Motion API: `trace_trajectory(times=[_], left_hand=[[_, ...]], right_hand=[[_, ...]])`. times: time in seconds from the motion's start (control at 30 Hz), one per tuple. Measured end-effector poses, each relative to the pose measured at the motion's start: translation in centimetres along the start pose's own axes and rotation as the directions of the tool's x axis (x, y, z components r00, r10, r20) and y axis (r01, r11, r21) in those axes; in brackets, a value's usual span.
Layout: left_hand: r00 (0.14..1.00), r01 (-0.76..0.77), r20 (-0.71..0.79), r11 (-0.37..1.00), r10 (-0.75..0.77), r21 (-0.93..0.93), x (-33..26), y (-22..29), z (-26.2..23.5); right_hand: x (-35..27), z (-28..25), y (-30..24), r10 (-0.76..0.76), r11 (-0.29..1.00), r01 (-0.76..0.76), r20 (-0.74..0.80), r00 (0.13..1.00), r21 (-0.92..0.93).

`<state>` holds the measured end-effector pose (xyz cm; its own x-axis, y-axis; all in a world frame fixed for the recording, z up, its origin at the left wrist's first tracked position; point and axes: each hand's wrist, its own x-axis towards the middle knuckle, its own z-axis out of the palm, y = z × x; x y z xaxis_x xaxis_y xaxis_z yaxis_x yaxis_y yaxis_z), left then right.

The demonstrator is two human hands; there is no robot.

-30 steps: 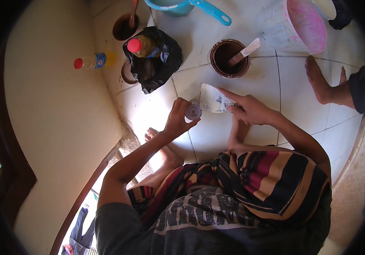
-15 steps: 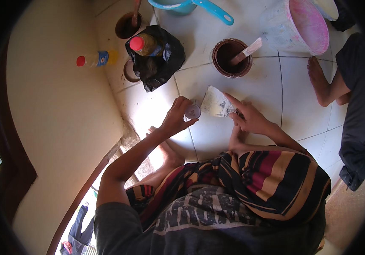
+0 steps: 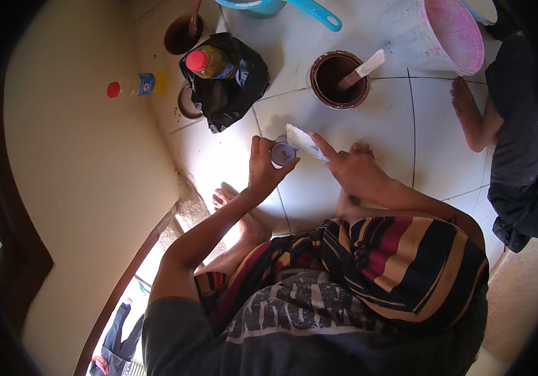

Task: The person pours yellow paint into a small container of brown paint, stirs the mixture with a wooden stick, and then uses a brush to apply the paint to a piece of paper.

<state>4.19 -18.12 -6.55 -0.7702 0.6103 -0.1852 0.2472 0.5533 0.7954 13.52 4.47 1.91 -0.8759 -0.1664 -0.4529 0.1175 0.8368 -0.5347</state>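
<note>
Left hand (image 3: pixel 264 168): fingers and thumb parted to a small can's (image 3: pixel 283 154) width, gripping its sides above the tiled floor (image 3: pixel 378 135). Scraper (image 3: pixel 305 143), beside the can: blade tilted since a moment ago, seemingly setting its edge toward the can. Right hand (image 3: pixel 360 172): closed on the scraper, forefinger along the blade.

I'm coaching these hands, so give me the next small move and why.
Probably ease the scraper slightly left, toward the small round container. The left hand holds the container by its sides, the right hand has its grip on the scraper, and the whitish blade sits right beside the container; whether they touch is unclear.
</note>
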Motion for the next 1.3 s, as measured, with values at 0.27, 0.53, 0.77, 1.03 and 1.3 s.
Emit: trace_trajectory(times=[0.27,0.53,0.77,1.03,1.3], left_hand=[[0.982,-0.147,0.123,0.989,0.145,0.007,0.8,-1.0,-1.7],[0.970,-0.213,0.132,0.975,0.204,0.060,1.1,-1.8,-2.2],[0.963,-0.214,0.177,0.975,0.202,0.056,1.2,-2.5,-2.2],[0.952,-0.198,0.235,0.980,0.196,-0.015,1.6,-3.1,-3.2],[0.918,-0.249,0.314,0.968,0.242,-0.020,2.4,-2.5,-4.9]], right_hand=[[1.7,-0.3,4.6,0.018,0.818,-0.092,0.135,0.991,0.568],[2.2,3.0,7.3,-0.047,0.440,-0.241,0.290,0.956,0.865],[2.5,6.6,8.3,-0.022,0.372,-0.238,0.265,0.964,0.897],[2.7,8.0,6.1,0.092,0.896,-0.037,-0.104,0.990,0.443],[3.8,9.5,7.5,-0.008,0.816,0.056,-0.087,0.996,0.576]])
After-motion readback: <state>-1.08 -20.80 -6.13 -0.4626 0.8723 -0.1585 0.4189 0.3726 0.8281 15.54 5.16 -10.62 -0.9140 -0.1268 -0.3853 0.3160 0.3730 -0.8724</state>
